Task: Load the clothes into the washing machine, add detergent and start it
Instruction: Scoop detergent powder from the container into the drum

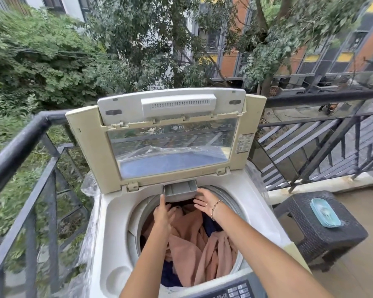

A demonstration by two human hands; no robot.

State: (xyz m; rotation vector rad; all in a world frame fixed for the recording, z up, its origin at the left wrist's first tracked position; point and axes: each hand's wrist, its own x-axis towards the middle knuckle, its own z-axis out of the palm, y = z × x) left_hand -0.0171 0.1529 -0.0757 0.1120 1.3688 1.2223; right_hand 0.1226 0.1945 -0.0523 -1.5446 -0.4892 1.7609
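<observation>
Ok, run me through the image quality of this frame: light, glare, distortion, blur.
All from the head view: soft, even daylight, no hard shadows on the washing machine; its lid window shows pale glare and reflections; the wide-angle lens bows the railing and tilts the buildings; the left hand, right hand and clothes look fairly sharp, the foliage near the top edge smeared.

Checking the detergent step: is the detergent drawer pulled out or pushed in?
Pulled out: the detergent drawer juts forward over the clothes, compartments exposed; the left hand touches its left corner, the right hand hovers beside it.
</observation>
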